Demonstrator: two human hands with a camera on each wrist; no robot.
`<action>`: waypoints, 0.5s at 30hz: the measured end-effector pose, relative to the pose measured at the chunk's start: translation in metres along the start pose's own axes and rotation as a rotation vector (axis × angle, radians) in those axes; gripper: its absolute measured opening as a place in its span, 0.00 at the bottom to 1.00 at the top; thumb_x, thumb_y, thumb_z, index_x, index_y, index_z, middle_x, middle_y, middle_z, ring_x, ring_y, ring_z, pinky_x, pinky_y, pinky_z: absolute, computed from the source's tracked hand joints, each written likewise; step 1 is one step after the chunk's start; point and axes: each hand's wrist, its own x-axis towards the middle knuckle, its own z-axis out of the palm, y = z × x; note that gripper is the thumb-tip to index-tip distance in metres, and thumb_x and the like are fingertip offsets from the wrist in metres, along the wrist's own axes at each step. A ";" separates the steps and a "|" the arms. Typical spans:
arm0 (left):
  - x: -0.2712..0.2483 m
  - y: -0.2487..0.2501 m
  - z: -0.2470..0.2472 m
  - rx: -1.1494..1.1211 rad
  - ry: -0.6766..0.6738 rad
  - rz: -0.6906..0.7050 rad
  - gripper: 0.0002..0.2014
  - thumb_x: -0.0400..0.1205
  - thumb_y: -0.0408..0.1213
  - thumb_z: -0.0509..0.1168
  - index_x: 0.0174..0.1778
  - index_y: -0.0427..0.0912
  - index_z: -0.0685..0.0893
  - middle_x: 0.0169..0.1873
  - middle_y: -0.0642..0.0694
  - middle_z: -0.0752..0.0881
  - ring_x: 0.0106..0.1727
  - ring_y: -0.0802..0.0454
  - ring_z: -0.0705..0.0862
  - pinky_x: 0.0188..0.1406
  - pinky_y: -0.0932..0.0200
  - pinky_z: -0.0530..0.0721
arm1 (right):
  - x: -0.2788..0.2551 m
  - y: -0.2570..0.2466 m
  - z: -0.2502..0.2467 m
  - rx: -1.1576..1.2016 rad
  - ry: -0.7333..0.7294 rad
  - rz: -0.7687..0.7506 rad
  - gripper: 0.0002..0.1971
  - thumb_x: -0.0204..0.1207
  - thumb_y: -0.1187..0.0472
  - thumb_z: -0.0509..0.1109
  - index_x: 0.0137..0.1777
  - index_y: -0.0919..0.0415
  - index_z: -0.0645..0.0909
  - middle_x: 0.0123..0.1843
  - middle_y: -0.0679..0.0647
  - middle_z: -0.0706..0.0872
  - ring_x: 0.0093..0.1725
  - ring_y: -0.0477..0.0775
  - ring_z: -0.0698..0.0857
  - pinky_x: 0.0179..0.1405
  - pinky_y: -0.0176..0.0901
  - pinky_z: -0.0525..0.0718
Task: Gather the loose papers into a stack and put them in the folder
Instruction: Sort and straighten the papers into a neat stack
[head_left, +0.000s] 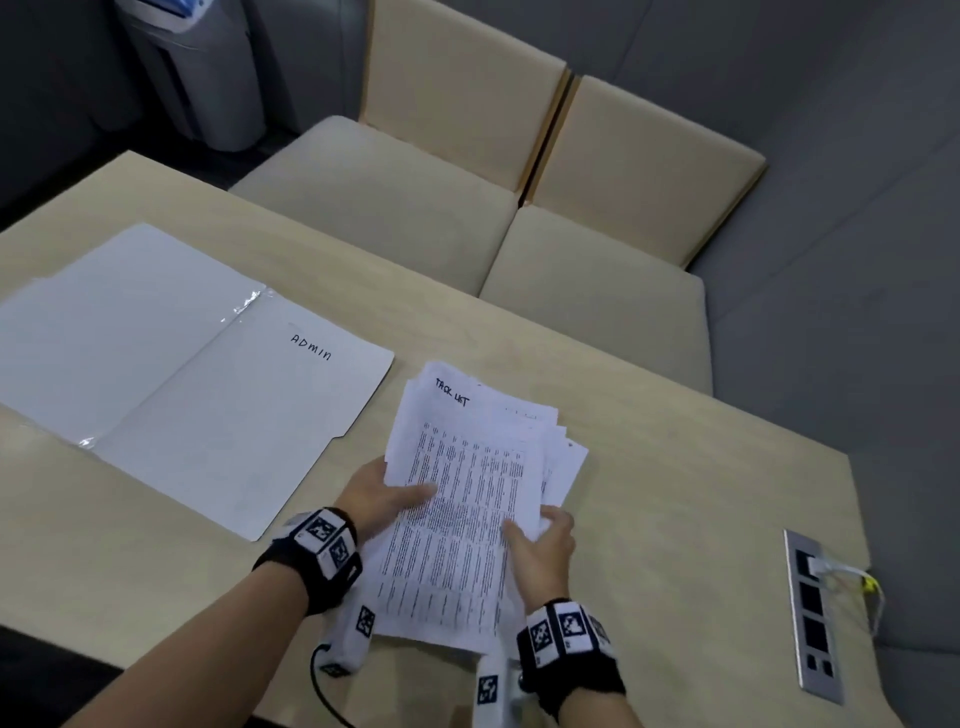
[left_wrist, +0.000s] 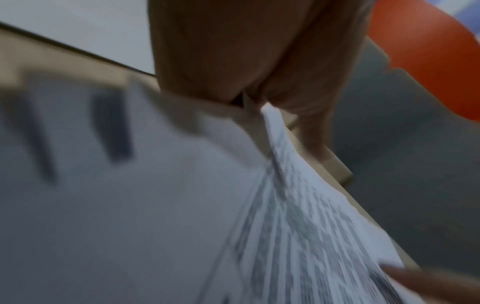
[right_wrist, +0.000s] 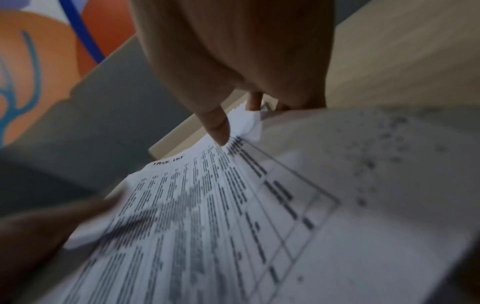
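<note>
An uneven stack of white printed papers (head_left: 467, 499) is held in both grips over the pale wooden table (head_left: 675, 493).
The left hand (head_left: 382, 496) and right hand (head_left: 543, 543) are each closed on a side edge; the open white "ADMIN" folder (head_left: 208, 384), flat alongside, is seen whole only from the head view.

You have the printed papers (head_left: 457, 499) bunched in an uneven stack, edges fanned, a "TASK LIST" sheet poking out the far end. The white folder (head_left: 156, 374) marked "ADMIN" lies open flat, just left of them.
</note>
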 end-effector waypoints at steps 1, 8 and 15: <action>-0.005 0.005 0.004 0.037 0.007 0.025 0.20 0.75 0.34 0.78 0.62 0.38 0.85 0.50 0.41 0.93 0.50 0.41 0.92 0.57 0.39 0.89 | 0.002 0.000 -0.001 0.096 -0.005 0.035 0.36 0.74 0.64 0.79 0.79 0.63 0.63 0.68 0.54 0.68 0.62 0.56 0.75 0.67 0.44 0.74; -0.036 0.067 0.000 -0.072 -0.247 0.236 0.14 0.74 0.22 0.75 0.55 0.33 0.87 0.48 0.36 0.94 0.48 0.38 0.93 0.52 0.42 0.91 | -0.009 -0.045 -0.059 0.760 -0.223 -0.029 0.44 0.60 0.61 0.86 0.77 0.64 0.72 0.66 0.66 0.89 0.63 0.69 0.89 0.62 0.63 0.87; -0.061 0.137 -0.006 -0.112 -0.118 0.584 0.25 0.62 0.26 0.83 0.55 0.39 0.90 0.54 0.37 0.93 0.59 0.36 0.90 0.58 0.35 0.89 | -0.048 -0.101 -0.110 0.550 0.037 -0.484 0.15 0.72 0.61 0.80 0.53 0.69 0.83 0.46 0.56 0.92 0.45 0.52 0.91 0.52 0.51 0.89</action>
